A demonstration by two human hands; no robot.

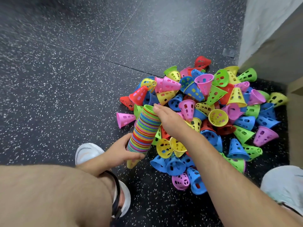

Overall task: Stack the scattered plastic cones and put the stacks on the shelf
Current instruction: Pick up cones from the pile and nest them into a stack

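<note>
Beside the cone pile, the tall stack looks light yet wobbly, best held near its base, where the left hand grips it while the right hand rests straight-fingered on top.

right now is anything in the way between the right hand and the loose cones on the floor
Nothing visible does. The right hand touches the top of the stack held by the left hand, and the pile of loose cones lies uncovered on the floor right beside it.
</note>
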